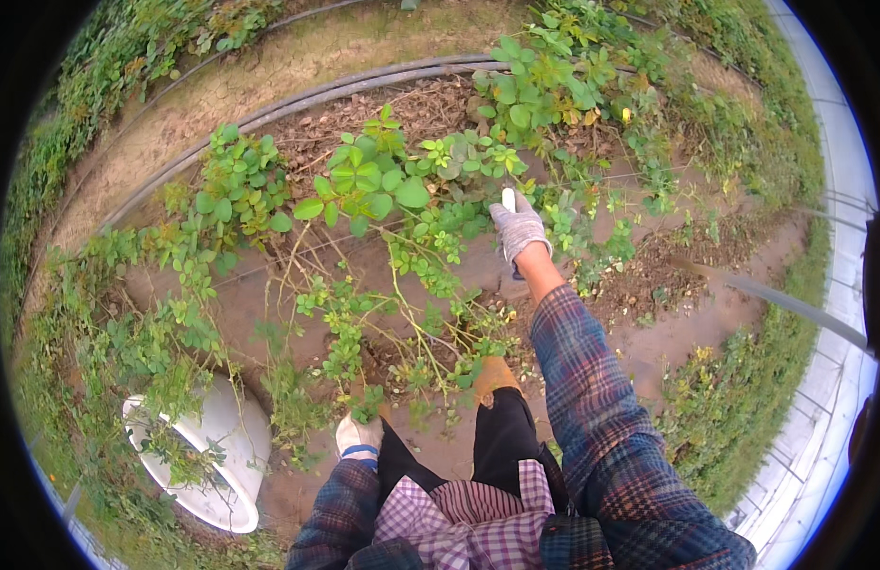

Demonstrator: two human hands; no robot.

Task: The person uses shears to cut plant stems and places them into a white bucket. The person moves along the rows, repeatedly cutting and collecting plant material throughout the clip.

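My right hand [519, 229], in a grey knit glove, reaches forward into the foliage of the leafy bushes [368, 174]. It is closed around a white object [509, 199], perhaps a tool handle, whose far part I cannot make out. Low by my left leg is my left hand [358, 436], in a white glove with a blue-edged cuff. Its fingertips meet a small leafy shoot [367, 405]; leaves partly cover them, so a grip cannot be made out. Thin branching stems [404, 299] spread between both hands.
A white plastic tub [247, 434] lies tilted at the left, with cut leafy stems [187, 456] in its mouth. Dark hoses [354, 87] run along the soil beyond the bushes. A grey pole [789, 303] slants in from the right. A wire [319, 249] crosses the row.
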